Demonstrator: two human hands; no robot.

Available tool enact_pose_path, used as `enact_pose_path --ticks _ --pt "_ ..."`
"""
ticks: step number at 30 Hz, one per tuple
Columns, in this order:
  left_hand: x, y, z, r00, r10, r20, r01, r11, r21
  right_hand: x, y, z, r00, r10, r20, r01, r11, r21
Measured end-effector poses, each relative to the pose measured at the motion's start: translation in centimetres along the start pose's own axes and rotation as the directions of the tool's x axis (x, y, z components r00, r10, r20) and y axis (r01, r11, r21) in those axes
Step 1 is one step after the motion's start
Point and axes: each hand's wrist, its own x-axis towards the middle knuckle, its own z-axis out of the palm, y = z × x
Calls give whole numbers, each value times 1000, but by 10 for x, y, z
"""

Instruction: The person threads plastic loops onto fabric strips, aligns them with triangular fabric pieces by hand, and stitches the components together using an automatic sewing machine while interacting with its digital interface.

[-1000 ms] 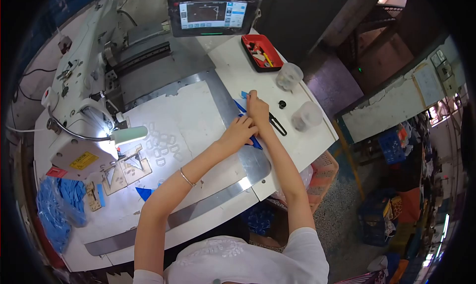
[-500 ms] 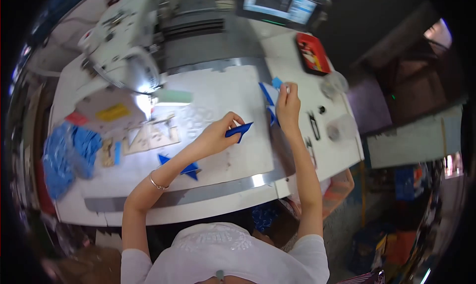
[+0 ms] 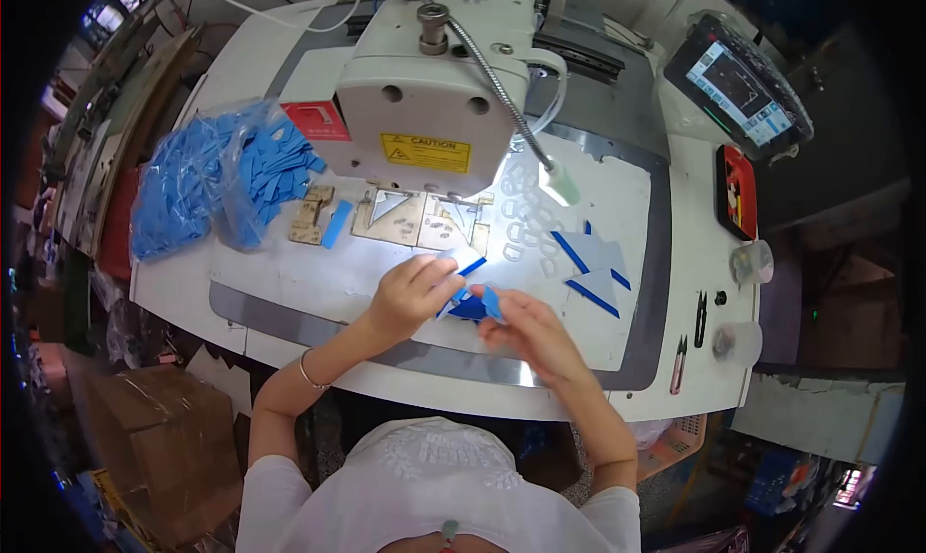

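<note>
My left hand (image 3: 415,297) is closed on a triangular fabric piece (image 3: 467,262) with a white face and a dark blue edge. Fingers of my right hand (image 3: 532,335) pinch a small light blue strip (image 3: 492,303) close to that piece; I cannot tell whether the two touch. Partly hidden beneath both hands is a dark blue piece (image 3: 469,309) on the work plate. To the right lie several grey-white triangles (image 3: 600,285) with dark blue edges, overlapping each other. Behind my left hand sits a tan template (image 3: 393,222) with triangular cut-outs.
A sewing machine head (image 3: 420,109) and its lamp (image 3: 558,183) overhang the plate. A plastic bag of light blue strips (image 3: 217,181) lies left. Clear rings (image 3: 521,227) are scattered mid-plate. At right are black snips (image 3: 700,319), a red tray (image 3: 737,191) and a monitor (image 3: 741,90).
My view has swung left, bringing the machine to the middle. My right hand has come from the triangles at the right to beside my left hand, still with the light blue strip.
</note>
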Motion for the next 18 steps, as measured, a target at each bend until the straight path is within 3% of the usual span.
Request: enact_pose_path --ticks 3,6,7,9,12,15,18 --pt "-7 1 3 983 175 -51 -163 968 192 24 14 6 996 -19 -91 34 985 167" --pt "-9 -3 2 977 210 -36 -193 946 262 50 10 -12 991 -132 8 132 991 -3" --pt "-6 -4 0 983 184 -11 -175 948 265 60 2 -14 985 -166 37 170 964 -205" --pt "-5 -10 0 987 106 122 -139 942 304 78 -12 -6 913 -402 66 378 777 -504" --pt "-11 -27 15 956 -113 271 90 991 96 108 -27 -13 725 -582 369 606 282 -744" --pt "-6 -35 22 919 -165 357 167 986 25 132 -33 -21 747 -485 455 568 109 -816" --pt "0 -35 31 921 -125 368 109 992 63 137 -38 -22 794 -438 421 515 117 -849"
